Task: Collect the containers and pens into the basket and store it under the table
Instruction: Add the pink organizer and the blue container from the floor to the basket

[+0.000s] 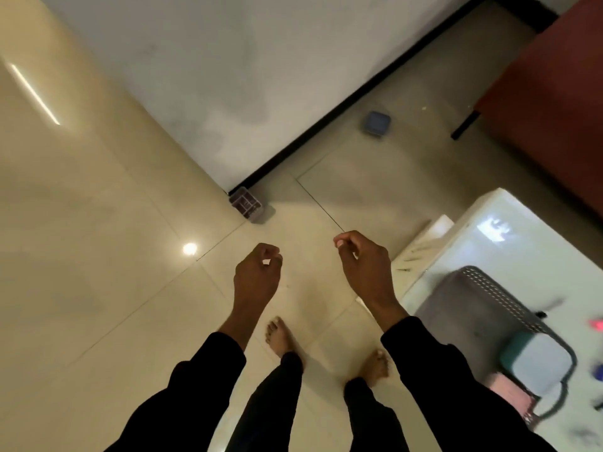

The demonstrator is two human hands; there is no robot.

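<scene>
Two hands, left hand (257, 272) and right hand (363, 265), loosely curled, holding nothing. Collection step: clear compartment container (247, 205) at wall corner next; basket (496, 327) on table (463, 230) edge.

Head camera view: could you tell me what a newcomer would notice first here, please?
Two empty, loosely curled hands, the left hand and right hand, hang mid-frame above bare feet on the pale tiled floor. At lower right, a grey basket already holding containers sits on a white table. Two small containers lie on the floor by the wall.
</scene>
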